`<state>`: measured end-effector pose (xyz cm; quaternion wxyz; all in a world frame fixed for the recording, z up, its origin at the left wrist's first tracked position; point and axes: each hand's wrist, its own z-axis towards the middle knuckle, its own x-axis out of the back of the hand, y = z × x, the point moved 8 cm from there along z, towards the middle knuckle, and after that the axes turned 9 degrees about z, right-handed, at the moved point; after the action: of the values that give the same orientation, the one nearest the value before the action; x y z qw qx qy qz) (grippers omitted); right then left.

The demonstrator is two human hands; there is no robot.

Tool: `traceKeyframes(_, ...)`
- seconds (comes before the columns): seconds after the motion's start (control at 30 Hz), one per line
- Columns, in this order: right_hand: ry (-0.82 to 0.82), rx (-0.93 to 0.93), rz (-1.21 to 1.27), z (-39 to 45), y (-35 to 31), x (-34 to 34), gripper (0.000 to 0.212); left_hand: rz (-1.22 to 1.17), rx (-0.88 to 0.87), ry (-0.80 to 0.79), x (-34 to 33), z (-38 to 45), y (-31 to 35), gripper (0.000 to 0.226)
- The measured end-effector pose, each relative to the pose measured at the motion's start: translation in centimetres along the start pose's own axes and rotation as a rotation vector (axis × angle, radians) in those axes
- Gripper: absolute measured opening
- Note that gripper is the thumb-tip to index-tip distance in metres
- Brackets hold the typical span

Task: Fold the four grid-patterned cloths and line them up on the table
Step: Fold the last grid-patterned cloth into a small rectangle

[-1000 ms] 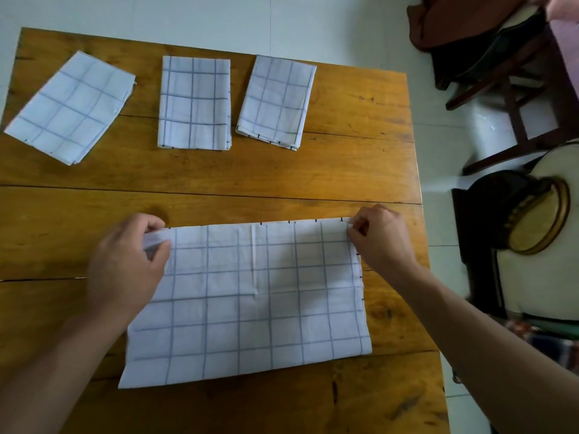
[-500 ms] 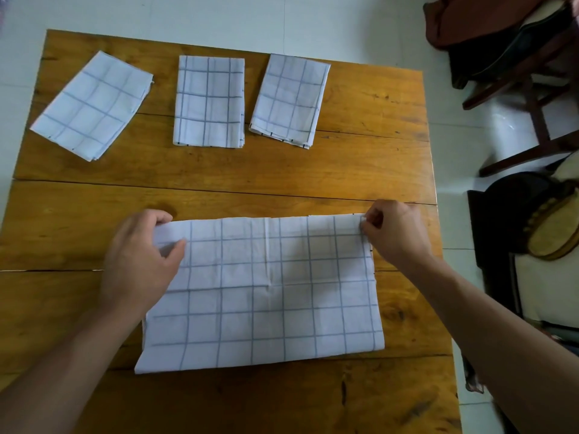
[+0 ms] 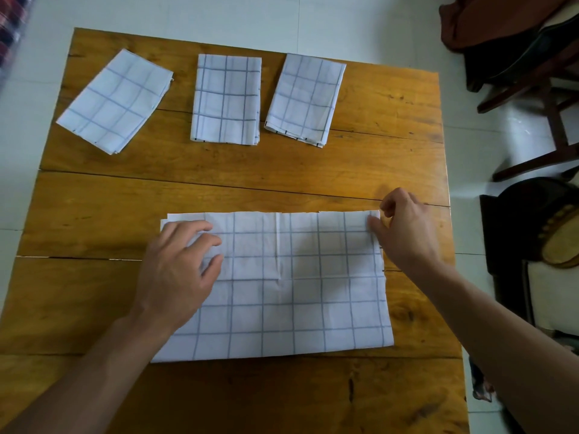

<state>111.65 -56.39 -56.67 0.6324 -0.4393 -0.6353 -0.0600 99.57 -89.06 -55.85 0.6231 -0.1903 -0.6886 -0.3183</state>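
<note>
A white cloth with a blue grid (image 3: pixel 291 286) lies folded in half, wide and flat, on the near part of the wooden table (image 3: pixel 250 170). My left hand (image 3: pixel 178 270) rests flat on its left part, fingers spread. My right hand (image 3: pixel 404 230) sits at its far right corner, thumb and fingertips touching the edge. Three folded grid cloths lie along the far edge: a left one (image 3: pixel 116 100) turned at an angle, a middle one (image 3: pixel 226 98) straight, and a right one (image 3: pixel 305 100) slightly tilted.
Dark wooden chair legs (image 3: pixel 539 120) and a brown bag (image 3: pixel 488 20) stand on the pale tiled floor to the right of the table. A dark stool with a round woven item (image 3: pixel 560 236) stands by the table's right edge.
My left hand has let go of the far left corner and now lies flat on the cloth. My right hand's pinch at the far right corner has loosened. The view has shifted slightly.
</note>
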Motion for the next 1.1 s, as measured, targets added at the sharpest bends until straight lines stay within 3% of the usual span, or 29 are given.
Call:
traceKeyframes(0.13, -0.063, 0.164, -0.007, -2.8, -3.0, -1.2, 0.019, -0.012, -0.022, -0.041, -0.7, -1.7, 1.0, 0.022)
traceKeyframes(0.23, -0.194, 0.314, -0.023, -6.1, -5.6, -3.0, 0.024, -0.007, -0.028, -0.087, -1.4, -3.1, 1.6, 0.033)
traceKeyframes(0.53, -0.532, 0.451, -0.191, -14.4, -6.5, -8.8, 0.082, 0.105, -0.043, -0.155, -2.6, -7.8, 3.7, 0.062)
traceKeyframes(0.9, -0.321, 0.360, -0.142, -18.7, -1.2, -10.0, 0.082, 0.079, -0.111, -0.066, -3.0, -12.8, 5.0, 0.056)
traceKeyframes(1.1, -0.299, 0.451, -0.127, -20.2, -4.3, -10.8, 0.073, 0.080, -0.196, -0.067, -4.5, -12.9, 8.6, 0.058)
